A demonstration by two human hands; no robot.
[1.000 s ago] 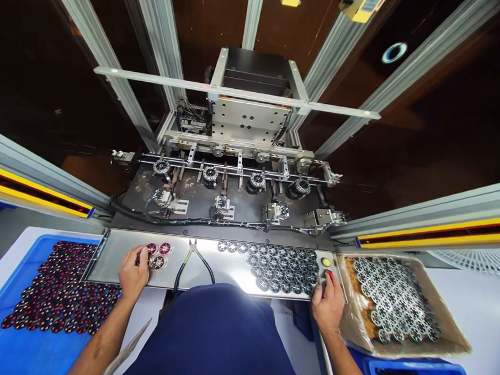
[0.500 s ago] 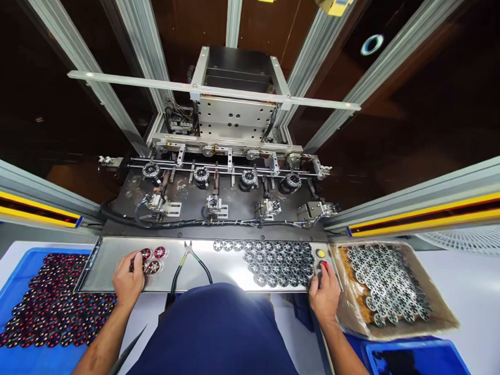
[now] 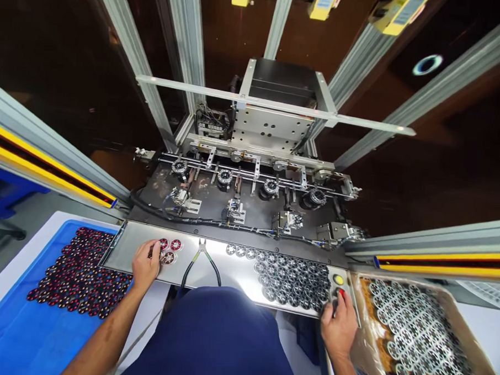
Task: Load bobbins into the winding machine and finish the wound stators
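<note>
L hand [image 3: 146, 263], fingers curled, at red discs [image 3: 169, 257] nr counter [image 3: 136, 240] L edge; R hand [image 3: 340, 328], fingers bent, at red btn [image 3: 341, 292], R edge. Grips: cannot tell.

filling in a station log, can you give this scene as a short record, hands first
left hand: beside flat round red-and-black parts; grip unclear
right hand: fingertips at round red button; pressing or not unclear
work surface: long silver metal tray
on it, middle: pliers with green-and-black handles, spread open
on it, right: rows of round black-and-silver parts
left side: blue plastic tray holding many more round red-and-black parts
right side: brown cardboard box holding round spoked silver parts
</note>
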